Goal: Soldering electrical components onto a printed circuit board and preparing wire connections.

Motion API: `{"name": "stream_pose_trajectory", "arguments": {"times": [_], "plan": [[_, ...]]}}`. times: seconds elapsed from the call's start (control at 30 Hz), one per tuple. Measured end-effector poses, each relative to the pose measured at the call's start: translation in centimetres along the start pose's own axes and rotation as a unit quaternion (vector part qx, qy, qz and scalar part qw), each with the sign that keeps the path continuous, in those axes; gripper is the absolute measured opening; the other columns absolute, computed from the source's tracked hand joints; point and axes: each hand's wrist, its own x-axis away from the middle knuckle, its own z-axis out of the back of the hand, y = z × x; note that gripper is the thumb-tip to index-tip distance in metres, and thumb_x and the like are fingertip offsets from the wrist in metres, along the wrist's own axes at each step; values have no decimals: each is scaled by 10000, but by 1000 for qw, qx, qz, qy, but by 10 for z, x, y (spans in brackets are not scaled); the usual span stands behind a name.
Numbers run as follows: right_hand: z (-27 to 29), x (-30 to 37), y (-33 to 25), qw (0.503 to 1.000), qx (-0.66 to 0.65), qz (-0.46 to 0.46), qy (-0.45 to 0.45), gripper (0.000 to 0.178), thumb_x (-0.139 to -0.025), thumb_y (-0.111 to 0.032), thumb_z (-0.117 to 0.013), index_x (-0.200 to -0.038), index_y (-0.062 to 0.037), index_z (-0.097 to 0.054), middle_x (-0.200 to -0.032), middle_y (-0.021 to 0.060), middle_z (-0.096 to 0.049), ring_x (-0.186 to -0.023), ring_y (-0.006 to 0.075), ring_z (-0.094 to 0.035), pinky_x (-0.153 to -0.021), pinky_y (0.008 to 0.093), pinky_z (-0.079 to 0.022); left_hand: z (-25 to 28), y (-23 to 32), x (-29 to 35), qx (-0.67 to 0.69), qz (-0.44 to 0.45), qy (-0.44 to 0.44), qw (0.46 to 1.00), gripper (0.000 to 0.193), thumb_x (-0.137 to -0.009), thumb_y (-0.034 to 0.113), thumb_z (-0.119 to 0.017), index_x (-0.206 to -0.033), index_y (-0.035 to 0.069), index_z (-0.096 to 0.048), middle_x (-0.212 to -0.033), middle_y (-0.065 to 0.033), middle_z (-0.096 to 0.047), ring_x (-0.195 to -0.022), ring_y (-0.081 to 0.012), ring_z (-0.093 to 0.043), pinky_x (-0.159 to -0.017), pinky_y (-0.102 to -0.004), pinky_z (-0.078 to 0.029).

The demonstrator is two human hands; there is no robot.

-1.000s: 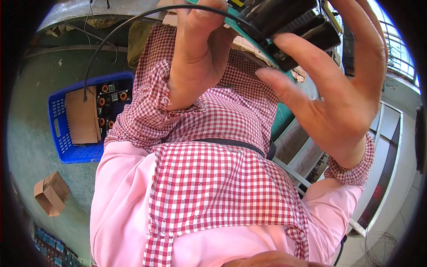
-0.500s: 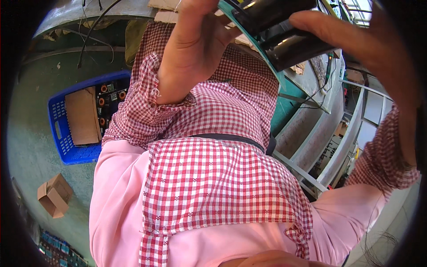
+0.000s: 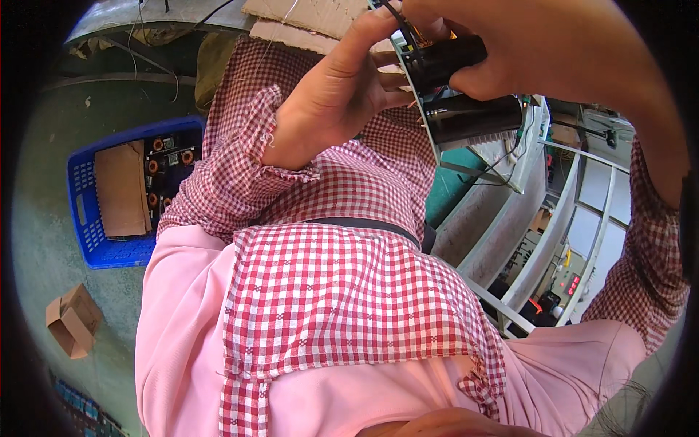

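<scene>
A circuit board [image 3: 420, 95] is held up on edge at the top of the view. Large black cylindrical capacitors [image 3: 477, 116] stick out from its right face. My left hand [image 3: 328, 109] grips the board from its left, the thumb at the upper edge and the fingers behind the back. From the right, my right hand [image 3: 510, 62] reaches over, its thumb bent against the upper capacitor and its fingers curled near the board's top. What those fingertips touch is partly hidden. A ribbed metal part [image 3: 491, 137] shows below the lower capacitor.
To the left, a blue plastic basket [image 3: 116, 256] on the floor holds a cardboard piece [image 3: 120, 189] and boards with copper coils [image 3: 154, 166]. An open cardboard box [image 3: 73, 320] lies nearer. Cardboard sheets [image 3: 291, 33] cover the bench edge. A metal frame rack [image 3: 531, 240] stands right.
The board has swung more upright and moved slightly down. My right hand has come in from the far right, its thumb shifting down along the capacitors. My left hand has followed the board.
</scene>
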Motion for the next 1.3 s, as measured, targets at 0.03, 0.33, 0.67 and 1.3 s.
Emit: {"name": "stream_pose_trajectory", "arguments": {"times": [0.03, 0.33, 0.67, 1.3], "plan": [[-14, -11, -126, 999, 16, -37, -1, 232, -854, -160, -649, -791, 61, -681, -680, 90, -643, -603, 113, -592, -551, 239, -473, 0, -1, -1, 11, 30, -26, 999, 720, -869, 538, -574, -1384, 85, -359, -1316, -87, -494, -1217, -226, -481, -1006, -400, -413], [-93, -98, -311, 951, -156, -83, 253, 265, -909, -232, -610, -896, 22, -686, -640, 26, -624, -480, 80, -545, -469, 209, -459, 56, 1, -19, 144, 104, -123, 976, 721, -850, 614, -533, -1312, 63, -474, -1265, -118, -564, -1145, -261, -546, -984, -439, -424], [-322, -119, -167, 879, 51, -334, 337, 309, -869, -337, -577, -907, -32, -609, -916, 226, -647, -899, 414, -607, -791, 483, -468, 91, -6, -28, 165, -54, -198, 965, 582, -936, 481, -496, -1378, 120, -385, -1349, -68, -497, -1249, -259, -466, -1073, -444, -332], [-218, -17, -421, 576, -756, -163, 264, 478, -982, -133, -381, -1407, 60, -281, -471, -60, -349, -340, 9, -291, -341, 153, -246, 129, -23, -54, 8, -224, -235, 946, 703, -848, 562, -593, -1360, 120, -402, -1272, -63, -543, -1179, -231, -519, -986, -424, -431]]}}
